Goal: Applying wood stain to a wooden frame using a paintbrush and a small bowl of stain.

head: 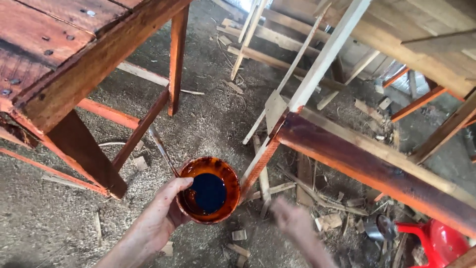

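Note:
My left hand (161, 213) grips a small round bowl (224, 171) by its rim; the bowl is stained orange-brown and holds dark liquid (208, 192). A thin brush handle (161, 146) sticks up and to the left from between the hand and the bowl. My right hand (293, 218) is blurred just right of the bowl, fingers loosely together, with nothing visibly in it. Ahead of the bowl stands a wooden frame whose lower rail (377, 168) and leg (258, 166) are wet with red-brown stain, while its upper slats (329, 49) are bare pale wood.
A red-brown stained wooden table (74, 64) with legs and braces fills the upper left. The dirt floor is strewn with sawdust, offcuts and loose sticks (277, 62). A red plastic container (441, 240) and a small metal tin (379, 227) lie at the lower right.

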